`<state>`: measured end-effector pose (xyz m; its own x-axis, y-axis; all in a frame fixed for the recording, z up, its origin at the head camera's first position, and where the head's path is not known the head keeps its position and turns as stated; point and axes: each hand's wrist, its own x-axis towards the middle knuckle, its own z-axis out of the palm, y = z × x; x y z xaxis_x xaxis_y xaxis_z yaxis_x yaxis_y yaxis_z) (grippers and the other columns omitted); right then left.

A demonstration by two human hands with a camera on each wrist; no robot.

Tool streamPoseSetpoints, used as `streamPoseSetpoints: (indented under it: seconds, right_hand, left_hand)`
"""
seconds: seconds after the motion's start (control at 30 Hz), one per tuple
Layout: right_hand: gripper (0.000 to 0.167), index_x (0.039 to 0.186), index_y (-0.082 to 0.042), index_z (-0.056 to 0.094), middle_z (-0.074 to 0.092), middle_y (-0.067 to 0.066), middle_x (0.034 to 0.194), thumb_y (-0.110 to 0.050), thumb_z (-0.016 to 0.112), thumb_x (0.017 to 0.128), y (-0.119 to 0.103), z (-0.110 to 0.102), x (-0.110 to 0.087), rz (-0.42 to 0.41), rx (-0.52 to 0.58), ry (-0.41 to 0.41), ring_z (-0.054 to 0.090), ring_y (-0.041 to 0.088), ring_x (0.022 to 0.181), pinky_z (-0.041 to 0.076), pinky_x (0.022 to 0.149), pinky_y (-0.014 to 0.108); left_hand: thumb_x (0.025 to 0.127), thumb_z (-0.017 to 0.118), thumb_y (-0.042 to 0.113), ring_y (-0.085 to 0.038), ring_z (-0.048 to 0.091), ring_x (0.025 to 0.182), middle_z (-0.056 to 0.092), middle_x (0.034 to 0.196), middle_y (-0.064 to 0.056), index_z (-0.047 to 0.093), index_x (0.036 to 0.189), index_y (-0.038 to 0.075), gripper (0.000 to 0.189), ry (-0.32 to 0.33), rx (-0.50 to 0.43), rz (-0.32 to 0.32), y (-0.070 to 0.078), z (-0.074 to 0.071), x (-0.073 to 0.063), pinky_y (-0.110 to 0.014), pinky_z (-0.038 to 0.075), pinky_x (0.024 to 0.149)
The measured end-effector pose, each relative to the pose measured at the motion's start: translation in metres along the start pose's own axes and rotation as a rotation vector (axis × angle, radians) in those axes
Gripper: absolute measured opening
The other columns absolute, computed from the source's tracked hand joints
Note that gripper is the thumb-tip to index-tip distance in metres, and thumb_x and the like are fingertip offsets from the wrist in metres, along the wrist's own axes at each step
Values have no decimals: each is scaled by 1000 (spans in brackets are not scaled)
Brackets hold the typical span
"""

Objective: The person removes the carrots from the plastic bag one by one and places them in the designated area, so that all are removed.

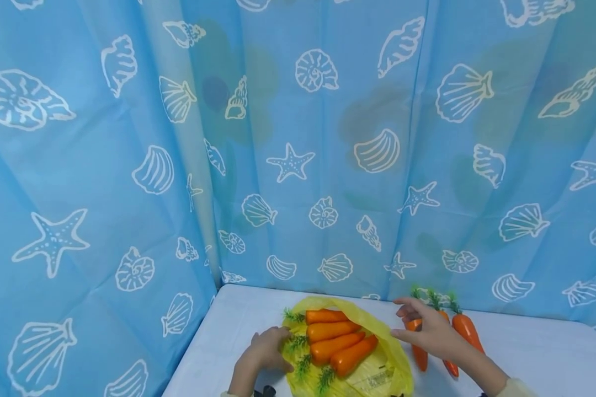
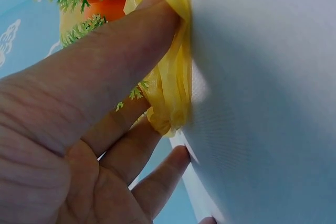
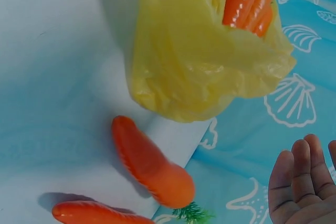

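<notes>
Four carrots [image 1: 334, 331] lie in yellow bag [image 1: 399, 366], between both hands. Left hand [image 1: 267, 350] grips bag edge, thumb one side, fingers other. Right hand [image 1: 431, 331] relaxed, fingers apart from thumb, just beside bag; three loose carrots [image 1: 468, 330] near it.

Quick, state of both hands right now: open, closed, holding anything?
Left hand: closed loosely, holding the yellow bag at its edge.
Right hand: open, holding nothing.

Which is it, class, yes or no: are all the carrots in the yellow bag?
No, three carrots lie on the white table outside the yellow bag.
</notes>
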<state>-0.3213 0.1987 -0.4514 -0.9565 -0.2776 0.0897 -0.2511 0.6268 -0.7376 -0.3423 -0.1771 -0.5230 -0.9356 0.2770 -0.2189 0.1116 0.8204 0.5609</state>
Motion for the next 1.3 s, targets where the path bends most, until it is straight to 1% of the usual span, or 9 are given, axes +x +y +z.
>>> streamPoseSetpoints:
  seconds: [0.17,0.4,0.63,0.83,1.03,1.13,1.3]
  right_hand:
    - [65,136,-9,52,63,7,109,-34,79,83,-4,3,1,-20,10,-12,62,21,99,55,69,24]
    - [63,136,-10,52,64,6,109,-33,78,84,-12,7,3,-27,10,-25,62,19,99,54,72,24]
    - [64,136,-10,51,64,6,110,-32,79,84,-15,12,4,-18,20,-33,60,19,99,55,72,22]
    - [66,136,-8,51,64,10,111,-33,80,83,-21,18,5,-31,45,-50,61,25,100,55,71,21]
    - [68,137,-9,50,63,11,113,-37,79,83,-24,25,7,-67,79,-84,61,25,102,56,71,23]
    - [67,138,-8,50,62,12,114,-36,79,84,-25,30,7,-90,104,-93,61,27,103,56,71,25]
    - [66,137,-8,50,62,13,114,-35,78,84,-27,37,8,-92,122,-114,60,29,103,56,71,25]
  left_hand:
    - [69,90,21,-38,52,128,62,133,-13,67,123,9,60,13,3,0,0,0,-1,-75,22,110]
    - [68,91,21,-40,51,130,61,136,-13,66,125,8,64,26,20,33,0,0,-4,-76,23,109]
    - [68,90,22,-39,51,130,61,136,-12,66,125,9,63,25,29,18,0,1,-3,-75,24,110]
    - [68,91,21,-39,52,128,62,134,-12,67,124,9,62,30,26,12,0,1,-1,-75,24,110]
    - [68,91,20,-40,52,128,62,134,-12,67,123,9,62,25,21,13,-2,1,0,-76,22,109]
    - [68,91,21,-40,52,129,61,134,-12,67,124,9,62,24,20,18,-2,1,-1,-77,22,109]
    - [68,90,21,-40,51,129,61,135,-13,67,124,9,61,20,15,18,0,1,-1,-76,21,110]
